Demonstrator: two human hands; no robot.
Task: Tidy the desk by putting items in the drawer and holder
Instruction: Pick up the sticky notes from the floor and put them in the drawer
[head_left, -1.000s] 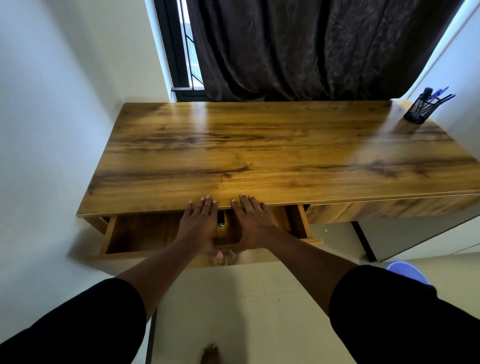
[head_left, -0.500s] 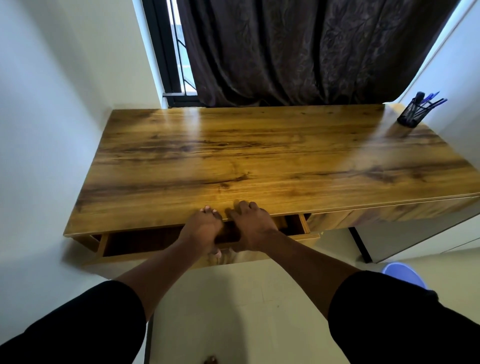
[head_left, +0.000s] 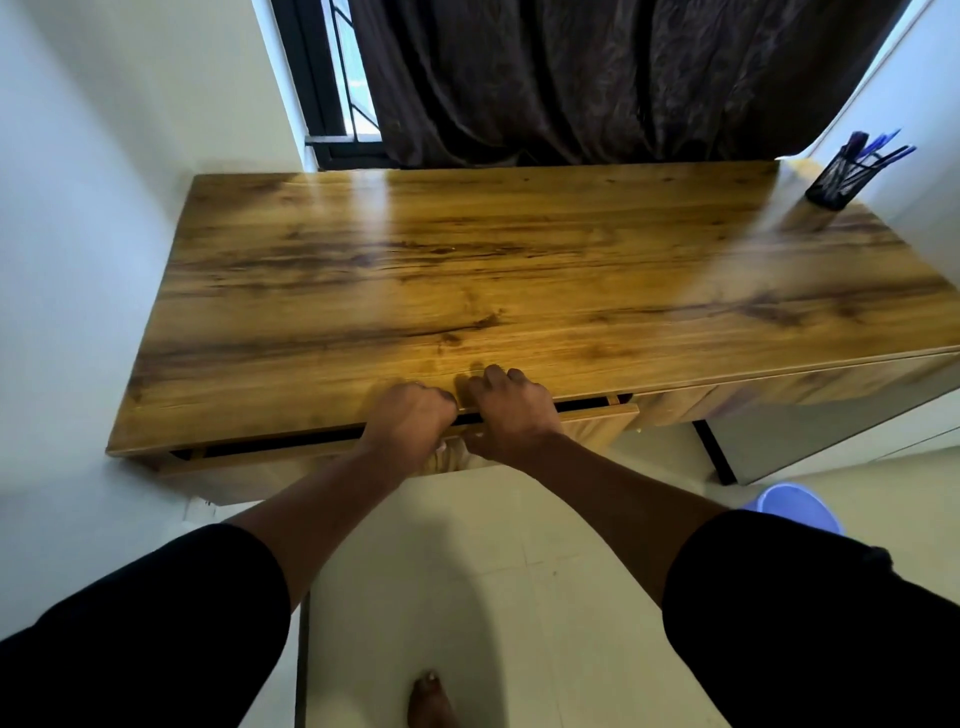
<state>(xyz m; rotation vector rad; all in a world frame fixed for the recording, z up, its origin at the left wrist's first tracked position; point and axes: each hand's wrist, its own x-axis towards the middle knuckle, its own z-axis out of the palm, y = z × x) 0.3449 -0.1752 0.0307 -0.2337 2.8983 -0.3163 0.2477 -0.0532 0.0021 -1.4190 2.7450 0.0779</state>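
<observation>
One wooden desk (head_left: 519, 270) fills the middle of the view, its top a glossy, rectangular slab of honey-brown grain with dark streaks and a pale glare band running toward 12 o'clock. One drawer (head_left: 597, 423) sits under the front edge at 6 o'clock, of the same wood, open only by a thin dark slit along its top.

Two hands meet side by side at the drawer's upper lip. The left hand (head_left: 408, 421) has its fingers curled down over the drawer front, knuckles up. The right hand (head_left: 511, 410) curls likewise, its fingertips resting on the desk edge; whether they hook into the slit is hard to tell, since motion blur softens them. Two black sleeves end at the elbows.

One black mesh holder (head_left: 836, 179), a cylinder, stands at the far corner at 2 o'clock, well apart from the hands, with several blue and dark pens (head_left: 878, 148) leaning out; perhaps four, too small to count. No writing is readable anywhere.

One dark, crinkled curtain (head_left: 597, 78) hangs at 12 o'clock beside one black-framed window (head_left: 332, 78). One rounded lilac object (head_left: 795, 512) lies on the pale tiled floor at 4 o'clock.
</observation>
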